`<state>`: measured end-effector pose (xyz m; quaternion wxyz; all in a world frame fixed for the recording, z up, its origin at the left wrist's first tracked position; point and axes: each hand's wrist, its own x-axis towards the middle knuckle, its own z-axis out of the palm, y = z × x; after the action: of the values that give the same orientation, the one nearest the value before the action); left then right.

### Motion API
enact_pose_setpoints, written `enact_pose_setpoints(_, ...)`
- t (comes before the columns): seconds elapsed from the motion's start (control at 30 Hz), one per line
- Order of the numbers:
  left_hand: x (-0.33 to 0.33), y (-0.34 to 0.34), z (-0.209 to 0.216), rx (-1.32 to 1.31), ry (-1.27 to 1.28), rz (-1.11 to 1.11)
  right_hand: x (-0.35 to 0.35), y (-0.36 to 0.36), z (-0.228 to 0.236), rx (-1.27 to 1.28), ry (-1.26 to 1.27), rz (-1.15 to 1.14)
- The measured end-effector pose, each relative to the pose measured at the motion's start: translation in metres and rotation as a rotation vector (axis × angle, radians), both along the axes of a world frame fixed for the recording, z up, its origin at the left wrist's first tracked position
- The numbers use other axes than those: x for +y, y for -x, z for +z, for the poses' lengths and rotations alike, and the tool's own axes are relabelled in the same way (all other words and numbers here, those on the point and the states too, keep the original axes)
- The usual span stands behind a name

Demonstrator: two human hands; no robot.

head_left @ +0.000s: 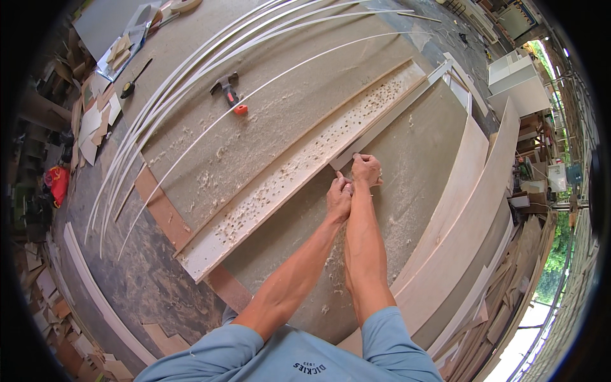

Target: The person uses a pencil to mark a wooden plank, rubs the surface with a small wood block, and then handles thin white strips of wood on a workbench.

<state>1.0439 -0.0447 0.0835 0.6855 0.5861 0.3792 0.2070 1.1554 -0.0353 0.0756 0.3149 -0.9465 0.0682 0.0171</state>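
A long narrow board (273, 210), pale and dotted with dark spots or chips along its upper face, lies diagonally across the work surface. Along its right edge runs a thin flat pale strip (388, 127), which reaches toward the far right. My right hand (367, 170) is closed on the near end of this strip, thumb on top. Just below and to its left, my left hand (339, 198) has its fingers curled, with a fingertip at the strip's end corner. My wrists almost touch each other.
A claw hammer (229, 94) with a red-tipped handle lies beyond the board. Several long white bendy strips (172, 95) arc across the far left. Wide curved wood panels (455, 197) stand to my right. Wood shavings (210, 181) litter the surface; offcuts (92, 130) pile at left.
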Motion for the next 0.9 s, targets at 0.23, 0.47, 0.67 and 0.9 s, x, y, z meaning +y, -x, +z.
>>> enact_pose_setpoints(0.23, -0.002, -0.01, -0.003, -0.035, 0.004, 0.006, -0.002, -0.01, -0.003, -0.008, -0.002, 0.001)
enact_pose_setpoints(0.47, -0.002, -0.022, -0.012, -0.061, 0.008, 0.014, -0.001, -0.014, 0.007, -0.008, -0.017, 0.012)
enact_pose_setpoints(0.67, -0.003, -0.029, -0.023, -0.107, 0.069, 0.038, -0.001, -0.016, 0.01, -0.002, -0.014, 0.014)
enact_pose_setpoints(0.9, -0.003, -0.033, -0.017, -0.074, 0.168, 0.004, -0.007, -0.023, 0.003, -0.023, 0.026, 0.018)
